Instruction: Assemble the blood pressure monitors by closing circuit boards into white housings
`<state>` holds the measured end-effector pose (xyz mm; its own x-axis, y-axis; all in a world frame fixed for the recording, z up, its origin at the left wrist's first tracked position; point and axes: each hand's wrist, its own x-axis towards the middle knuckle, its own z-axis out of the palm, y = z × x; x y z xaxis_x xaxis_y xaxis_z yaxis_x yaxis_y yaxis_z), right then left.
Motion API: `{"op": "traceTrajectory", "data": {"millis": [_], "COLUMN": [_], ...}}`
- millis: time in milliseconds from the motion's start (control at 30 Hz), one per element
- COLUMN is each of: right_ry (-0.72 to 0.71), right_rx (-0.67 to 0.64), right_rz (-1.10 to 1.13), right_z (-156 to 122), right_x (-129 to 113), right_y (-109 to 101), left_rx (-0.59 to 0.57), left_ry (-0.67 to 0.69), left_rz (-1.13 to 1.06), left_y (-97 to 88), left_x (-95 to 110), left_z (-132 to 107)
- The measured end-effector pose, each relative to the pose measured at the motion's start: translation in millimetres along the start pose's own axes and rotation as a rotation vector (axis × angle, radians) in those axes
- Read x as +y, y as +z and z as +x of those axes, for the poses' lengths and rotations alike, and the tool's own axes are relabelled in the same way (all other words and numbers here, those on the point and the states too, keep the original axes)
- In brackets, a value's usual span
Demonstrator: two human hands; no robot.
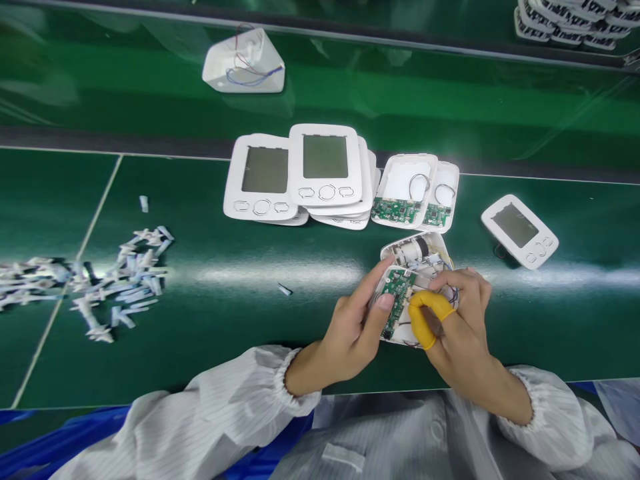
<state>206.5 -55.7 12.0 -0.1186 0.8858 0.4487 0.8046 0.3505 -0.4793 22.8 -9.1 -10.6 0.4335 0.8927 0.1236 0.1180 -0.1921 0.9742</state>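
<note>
My left hand (350,337) grips a white plastic panel with a green circuit board (399,293), thumb on the board and fingers at its far edge. Beneath and behind it sits an open white housing (387,252) with a silver-and-black cylinder (411,251) and thin wires inside. My right hand (465,340) wears yellow finger cots (429,310) on thumb and index finger. Those two tips pinch together at the board's right edge; what is between them is too small to make out. Its other fingers rest over the wires and the housing's right side.
White display panels (325,157) lie stacked behind my hands, beside two open panels with circuit boards (397,210). A single display unit (520,231) lies to the right. Small pale strips (135,273) are heaped at left. A white housing (245,63) with wires stands at the back.
</note>
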Motion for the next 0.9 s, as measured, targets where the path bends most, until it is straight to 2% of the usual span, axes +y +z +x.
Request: {"op": "traceTrajectory", "data": {"millis": [300,667,767,900], "right_ry": [0.018,0.083,0.101,0.122], "right_rx": [0.016,0.049,0.114,0.174], "right_rz": [0.005,0.057,0.067,0.179], "right_z": [2.4,1.1,3.7,9.0], "right_x": [-7.3,-18.0,-16.6,-7.1], "right_y": [0.5,5.3,8.8,1.4], "left_rx": [-0.027,-0.041,-0.078,-0.211], "left_ry": [0.135,0.171,0.120,0.001], "left_rz": [0.058,0.077,0.107,0.090], "left_y": [-0.8,-3.6,-9.0,-20.6], "left_x": [6.1,6.3,11.1,31.1], "left_z": [5.2,5.7,11.3,21.3]}}
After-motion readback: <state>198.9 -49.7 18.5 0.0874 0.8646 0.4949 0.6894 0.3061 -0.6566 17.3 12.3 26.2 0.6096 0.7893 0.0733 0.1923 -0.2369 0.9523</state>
